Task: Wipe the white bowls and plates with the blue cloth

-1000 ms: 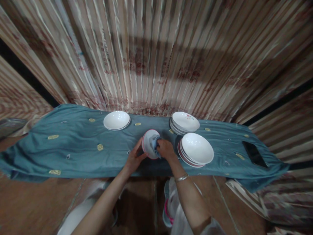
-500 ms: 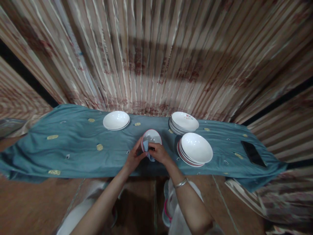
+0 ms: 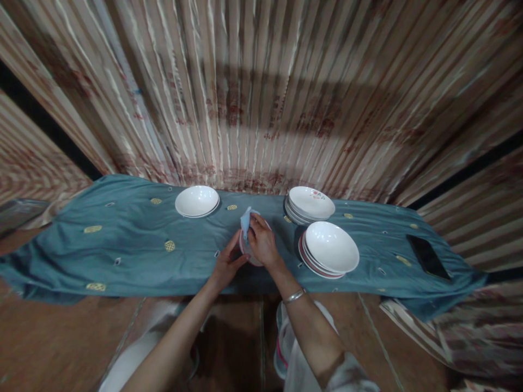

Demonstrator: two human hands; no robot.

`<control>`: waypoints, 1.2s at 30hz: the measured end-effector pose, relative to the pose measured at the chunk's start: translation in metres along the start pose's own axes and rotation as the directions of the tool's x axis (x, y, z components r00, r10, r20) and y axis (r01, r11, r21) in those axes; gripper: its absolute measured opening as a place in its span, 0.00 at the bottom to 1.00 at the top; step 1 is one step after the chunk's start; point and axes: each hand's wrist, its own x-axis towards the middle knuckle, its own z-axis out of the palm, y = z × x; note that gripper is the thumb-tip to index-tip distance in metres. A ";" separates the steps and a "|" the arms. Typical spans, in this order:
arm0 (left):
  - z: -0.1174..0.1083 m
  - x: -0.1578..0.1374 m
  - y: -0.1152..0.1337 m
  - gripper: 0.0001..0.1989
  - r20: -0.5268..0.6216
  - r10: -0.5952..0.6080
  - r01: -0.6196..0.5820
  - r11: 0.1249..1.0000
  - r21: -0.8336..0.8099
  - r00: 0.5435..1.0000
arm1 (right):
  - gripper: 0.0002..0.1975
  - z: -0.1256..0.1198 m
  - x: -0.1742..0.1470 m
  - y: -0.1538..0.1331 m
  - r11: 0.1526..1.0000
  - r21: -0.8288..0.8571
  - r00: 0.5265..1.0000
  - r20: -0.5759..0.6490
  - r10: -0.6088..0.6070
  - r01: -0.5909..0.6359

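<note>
A white bowl with a red rim (image 3: 255,262) is in front of me, above the near edge of the table, and my right hand covers much of it. My left hand (image 3: 227,262) grips the bowl's left side, thumb at the near rim. In my right hand (image 3: 263,239) is a light blue cloth (image 3: 245,222), pinched in the fingers over the far part of the bowl. The cloth's folded end sticks up past the far rim.
On the teal tablecloth (image 3: 134,256) stand white bowls (image 3: 197,201) at the back left, a stack of plates (image 3: 311,202) at the back right and a bowl stack (image 3: 332,246) nearer me. A black phone (image 3: 427,256) lies far right. A pleated curtain (image 3: 253,109) hangs behind.
My right hand has moved the cloth from the near left rim up to the bowl's far side. My left hand stays on the bowl's left edge.
</note>
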 end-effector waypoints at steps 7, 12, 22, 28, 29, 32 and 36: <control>0.000 -0.001 0.000 0.40 0.004 0.006 -0.006 1.000 0.015 1.000 | 0.19 -0.003 0.017 0.026 0.948 -0.290 0.988 0.041 0.148 -0.130; 0.000 -0.001 -0.001 0.40 -0.003 0.007 -0.007 1.000 0.031 1.000 | 0.17 -0.008 0.011 0.039 0.868 -0.459 0.964 0.083 0.253 -0.188; 0.002 -0.002 0.003 0.43 -0.018 -0.042 0.042 0.999 0.010 0.999 | 0.15 -0.020 -0.004 0.040 0.748 -0.639 0.897 0.205 0.393 -0.182; 0.003 -0.002 0.003 0.42 -0.024 -0.041 0.041 0.999 -0.007 0.999 | 0.17 -0.027 -0.026 0.033 0.743 -0.660 0.861 0.307 0.405 -0.114; 0.003 -0.002 0.003 0.42 -0.029 -0.041 0.041 0.999 -0.009 0.999 | 0.16 -0.029 -0.030 0.030 0.752 -0.652 0.849 0.337 0.406 -0.100; 0.003 -0.002 0.002 0.41 -0.047 -0.059 0.058 0.998 -0.020 0.997 | 0.14 -0.038 -0.039 0.020 0.803 -0.595 0.821 0.435 0.370 -0.047; 0.004 -0.003 0.002 0.42 -0.054 -0.117 0.113 0.991 -0.065 0.992 | 0.11 -0.049 -0.042 0.007 0.890 -0.455 0.794 0.545 0.269 0.010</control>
